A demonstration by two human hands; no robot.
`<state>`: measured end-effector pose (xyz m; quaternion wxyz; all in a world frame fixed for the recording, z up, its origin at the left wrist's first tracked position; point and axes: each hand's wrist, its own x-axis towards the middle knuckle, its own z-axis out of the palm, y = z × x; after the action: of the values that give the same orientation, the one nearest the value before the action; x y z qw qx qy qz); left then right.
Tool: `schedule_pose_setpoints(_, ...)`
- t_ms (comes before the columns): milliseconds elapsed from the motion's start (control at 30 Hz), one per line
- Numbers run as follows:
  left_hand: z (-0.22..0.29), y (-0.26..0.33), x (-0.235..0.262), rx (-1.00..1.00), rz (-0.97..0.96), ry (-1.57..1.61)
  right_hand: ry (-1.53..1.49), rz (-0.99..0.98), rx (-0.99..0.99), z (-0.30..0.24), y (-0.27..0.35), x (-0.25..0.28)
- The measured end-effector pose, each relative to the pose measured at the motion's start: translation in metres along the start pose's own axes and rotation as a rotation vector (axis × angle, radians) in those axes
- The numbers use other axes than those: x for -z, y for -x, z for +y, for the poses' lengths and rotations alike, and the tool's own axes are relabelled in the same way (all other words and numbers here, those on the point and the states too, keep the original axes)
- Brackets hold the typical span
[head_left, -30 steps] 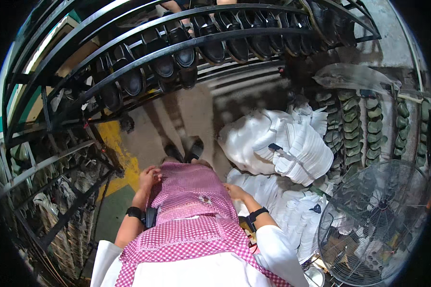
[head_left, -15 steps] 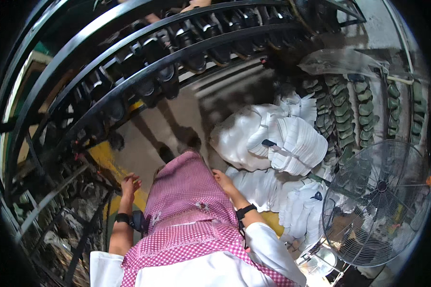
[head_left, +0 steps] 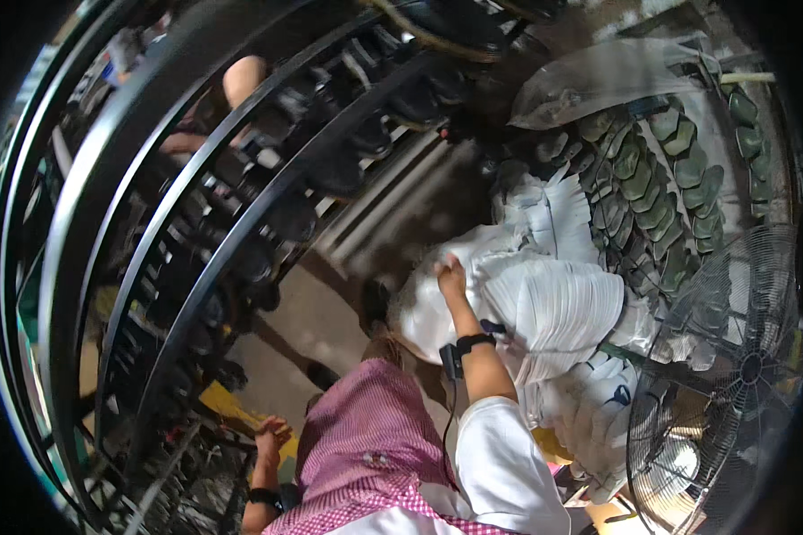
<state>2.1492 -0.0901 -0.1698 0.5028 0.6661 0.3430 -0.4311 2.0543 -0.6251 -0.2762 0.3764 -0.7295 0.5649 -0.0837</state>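
The right hand (head_left: pixel 451 272) lay stretched out on the heap of white stacked pieces (head_left: pixel 553 308), fingers bent onto its upper left edge, touching it; whether they pinched a piece could not be told. The heap sat just left of the standing fan (head_left: pixel 732 366) and below the green soles (head_left: pixel 651 192). The left hand (head_left: pixel 272 437) hung loosely open, far left of the heap, beside the pink checked apron (head_left: pixel 366 446).

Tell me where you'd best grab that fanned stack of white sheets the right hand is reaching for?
Probably the near curved edge of the white stack, coming from above and the left, where the right hand already rests. The sheets fan out there, so fingers could pinch a few layers.
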Motion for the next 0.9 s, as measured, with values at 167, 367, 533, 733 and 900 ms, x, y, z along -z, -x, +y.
schedule_pose_setpoints(167,0.057,0.001,-0.104,-0.048,-0.161,-0.133,-0.157,0.085,-0.052,-0.032,-0.152,0.003)
schedule_pose_setpoints(367,0.075,-0.021,-0.171,-0.011,-0.231,-0.177,0.051,0.207,0.177,-0.075,-0.284,0.005)
schedule_pose_setpoints(533,0.069,-0.035,-0.177,0.054,-0.129,-0.251,0.195,0.543,0.417,-0.103,-0.357,-0.024)
schedule_pose_setpoints(733,0.022,-0.092,-0.099,-0.239,-0.214,-0.686,0.202,0.76,0.663,-0.118,-0.419,-0.032)
schedule_pose_setpoints(900,0.011,-0.114,-0.106,-0.212,-0.172,-0.654,0.358,0.655,0.754,-0.124,-0.457,-0.046)
